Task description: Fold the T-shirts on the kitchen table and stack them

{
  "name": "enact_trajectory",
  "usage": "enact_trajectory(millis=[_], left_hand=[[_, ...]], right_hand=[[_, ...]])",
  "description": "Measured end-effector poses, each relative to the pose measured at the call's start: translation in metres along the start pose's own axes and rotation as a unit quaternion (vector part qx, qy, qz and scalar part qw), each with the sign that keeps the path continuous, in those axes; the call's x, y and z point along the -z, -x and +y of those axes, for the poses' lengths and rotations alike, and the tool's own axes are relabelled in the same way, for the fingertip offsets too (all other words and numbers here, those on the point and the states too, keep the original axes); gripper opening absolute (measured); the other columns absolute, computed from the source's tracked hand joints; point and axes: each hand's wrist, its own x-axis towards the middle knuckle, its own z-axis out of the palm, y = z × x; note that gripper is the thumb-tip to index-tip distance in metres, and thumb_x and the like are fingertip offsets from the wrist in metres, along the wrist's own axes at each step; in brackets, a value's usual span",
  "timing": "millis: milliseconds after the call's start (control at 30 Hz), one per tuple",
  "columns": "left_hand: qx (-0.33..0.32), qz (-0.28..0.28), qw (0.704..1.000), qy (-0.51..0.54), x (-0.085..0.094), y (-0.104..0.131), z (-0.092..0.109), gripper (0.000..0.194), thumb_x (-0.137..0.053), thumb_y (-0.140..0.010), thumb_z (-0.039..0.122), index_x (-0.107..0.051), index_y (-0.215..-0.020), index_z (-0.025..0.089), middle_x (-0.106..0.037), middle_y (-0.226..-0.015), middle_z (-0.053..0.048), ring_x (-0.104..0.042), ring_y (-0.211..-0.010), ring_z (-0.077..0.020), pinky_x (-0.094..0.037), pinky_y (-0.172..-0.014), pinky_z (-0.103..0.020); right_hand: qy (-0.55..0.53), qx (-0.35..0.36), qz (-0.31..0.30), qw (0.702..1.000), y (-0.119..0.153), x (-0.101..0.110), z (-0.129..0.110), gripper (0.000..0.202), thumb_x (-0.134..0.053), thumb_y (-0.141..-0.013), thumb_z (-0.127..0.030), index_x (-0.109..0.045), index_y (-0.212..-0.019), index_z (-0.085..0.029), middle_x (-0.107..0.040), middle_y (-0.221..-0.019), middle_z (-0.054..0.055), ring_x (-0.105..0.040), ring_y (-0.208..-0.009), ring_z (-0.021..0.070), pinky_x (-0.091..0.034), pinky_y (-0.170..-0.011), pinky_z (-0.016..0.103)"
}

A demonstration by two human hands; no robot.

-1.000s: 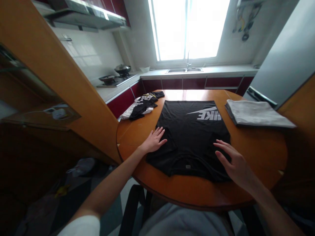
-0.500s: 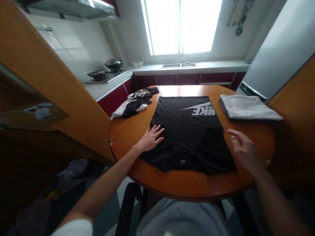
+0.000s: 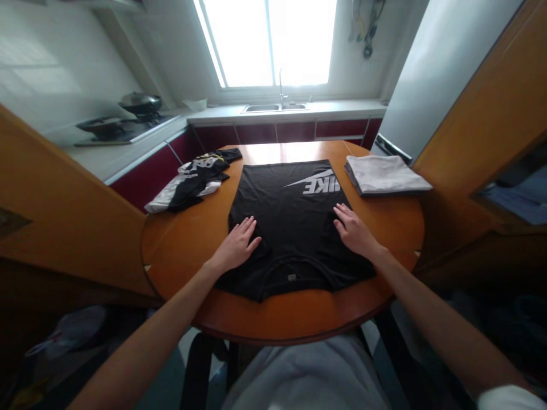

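A black T-shirt (image 3: 290, 222) with a white printed logo lies spread flat on the round wooden table (image 3: 273, 319), its collar toward me. My left hand (image 3: 236, 246) rests flat on the shirt's left side near the sleeve, fingers stretched out. On the opposite side my right hand (image 3: 354, 230) lies on the shirt's right edge, palm down with its fingers extended. Neither hand grips the cloth.
A folded white and grey stack of cloth (image 3: 387, 175) lies at the table's right. Crumpled black-and-white clothes (image 3: 194, 179) lie at the left. Behind are a counter with a sink (image 3: 277, 108) and a stove with pans (image 3: 139, 105). A fridge (image 3: 410, 85) stands at right.
My right hand has moved left from beside the shirt onto its right edge, and its fingers have straightened. My left hand stays on the shirt. The camera view has turned right.
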Motion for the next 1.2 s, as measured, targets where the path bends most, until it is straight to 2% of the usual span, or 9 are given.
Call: enact_trajectory(millis=[100, 200, 400, 567, 767, 900, 967, 1100, 1200], left_hand=[[0.002, -0.005, 1.0, -0.011, 0.0, 0.002, 0.001, 0.071, -0.032, -0.102, 0.056, -0.035, -0.156, 0.011, -0.027, -0.165, -0.016, -0.022, -0.154, -0.0276, -0.023, -0.125, -0.048], [0.007, -0.009, 1.0, -0.01, 0.001, 0.003, 0.003, 0.071, -0.032, -0.102, 0.055, -0.036, -0.156, 0.01, -0.027, -0.165, -0.016, -0.023, -0.154, -0.0276, -0.023, -0.125, -0.047], [0.018, -0.012, 0.998, 0.053, 0.013, 0.004, 0.007, 0.07, -0.035, -0.101, 0.056, -0.037, -0.156, 0.013, -0.028, -0.165, -0.013, -0.023, -0.154, -0.0267, -0.022, -0.126, -0.047], [0.013, 0.023, 0.989, 0.147, 0.027, 0.007, 0.006, 0.064, -0.033, -0.103, 0.052, -0.041, -0.154, 0.015, -0.036, -0.163, -0.009, -0.027, -0.153, -0.0219, -0.027, -0.125, -0.04], [-0.014, -0.028, 0.997, 0.073, 0.022, 0.015, 0.011, 0.063, -0.039, -0.102, 0.051, -0.04, -0.155, 0.017, -0.032, -0.165, -0.01, -0.02, -0.155, -0.0241, -0.021, -0.126, -0.046], [-0.02, -0.003, 0.998, 0.062, 0.025, 0.017, 0.014, 0.06, -0.038, -0.103, 0.05, -0.042, -0.154, 0.018, -0.035, -0.163, -0.009, -0.023, -0.154, -0.023, -0.022, -0.126, -0.045], [-0.018, 0.012, 0.999, 0.047, 0.026, 0.019, 0.014, 0.062, -0.037, -0.103, 0.052, -0.041, -0.154, 0.017, -0.033, -0.164, -0.009, -0.021, -0.155, -0.0233, -0.02, -0.126, -0.044], [0.006, -0.018, 1.0, 0.011, 0.024, 0.021, 0.014, 0.074, -0.04, -0.099, 0.062, -0.035, -0.157, 0.016, -0.022, -0.168, -0.011, -0.012, -0.156, -0.0283, -0.017, -0.127, -0.05], [0.012, -0.022, 0.999, 0.026, 0.023, 0.019, 0.011, 0.074, -0.035, -0.1, 0.064, -0.036, -0.157, 0.017, -0.024, -0.167, -0.01, -0.014, -0.156, -0.0271, -0.017, -0.126, -0.048]], right_hand=[[0.086, -0.008, -0.062, 0.994, 0.002, -0.016, 0.0, 0.065, -0.035, -0.101, -0.043, -0.038, -0.154, -0.005, -0.031, -0.163, 0.019, -0.023, -0.153, 0.0307, -0.021, -0.124, 0.052], [0.134, -0.006, -0.09, 0.987, 0.005, -0.026, 0.005, 0.069, -0.033, -0.102, -0.049, -0.035, -0.155, -0.006, -0.028, -0.164, 0.019, -0.021, -0.154, 0.0296, -0.017, -0.125, 0.052], [0.156, 0.002, -0.084, 0.984, 0.007, -0.03, 0.014, 0.069, -0.03, -0.102, -0.05, -0.037, -0.155, -0.006, -0.029, -0.164, 0.018, -0.023, -0.154, 0.029, -0.019, -0.124, 0.052], [0.152, 0.012, -0.07, 0.986, 0.007, -0.035, 0.021, 0.069, -0.029, -0.101, -0.051, -0.039, -0.154, -0.006, -0.032, -0.163, 0.019, -0.026, -0.153, 0.0298, -0.021, -0.123, 0.053], [0.147, 0.02, -0.058, 0.987, 0.007, -0.039, 0.027, 0.069, -0.03, -0.101, -0.051, -0.04, -0.154, -0.008, -0.035, -0.162, 0.019, -0.027, -0.152, 0.0303, -0.022, -0.122, 0.054], [0.152, 0.017, -0.061, 0.986, 0.007, -0.039, 0.027, 0.069, -0.029, -0.101, -0.052, -0.041, -0.153, -0.007, -0.035, -0.161, 0.019, -0.029, -0.151, 0.0302, -0.023, -0.122, 0.054], [0.153, 0.017, -0.064, 0.986, 0.007, -0.038, 0.026, 0.07, -0.029, -0.101, -0.052, -0.042, -0.152, -0.006, -0.035, -0.161, 0.019, -0.029, -0.151, 0.0304, -0.023, -0.122, 0.054], [0.149, 0.018, -0.062, 0.987, 0.007, -0.037, 0.024, 0.069, -0.03, -0.101, -0.051, -0.042, -0.152, -0.007, -0.035, -0.161, 0.019, -0.028, -0.152, 0.03, -0.023, -0.122, 0.054], [0.142, 0.018, -0.059, 0.988, 0.007, -0.038, 0.025, 0.068, -0.031, -0.101, -0.05, -0.041, -0.153, -0.009, -0.036, -0.161, 0.018, -0.028, -0.152, 0.0295, -0.023, -0.123, 0.054]])
